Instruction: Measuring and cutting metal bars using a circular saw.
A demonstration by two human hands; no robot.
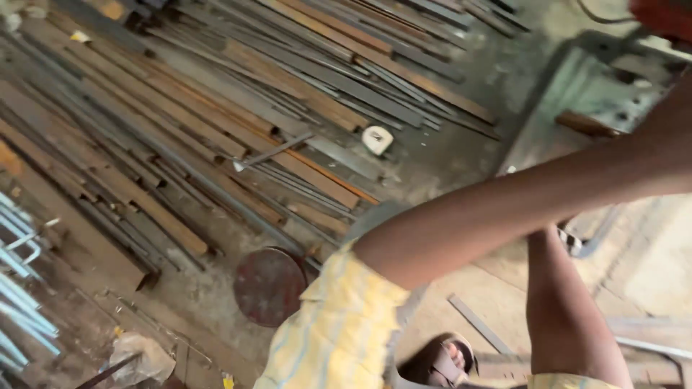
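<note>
While both arms stretch up and right, hands pass out of frame: grip cannot be told. Nearest arms: green metal machine point(591, 94). Rusty steel strips point(216, 122) piled on floor, well apart, untouched. No finished work visible.

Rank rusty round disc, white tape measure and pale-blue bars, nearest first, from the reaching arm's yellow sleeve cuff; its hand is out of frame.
From the sleeve cuff:
1. Rusty round disc, just left.
2. White tape measure, above, among steel strips.
3. Pale-blue bars, far left edge.
</note>
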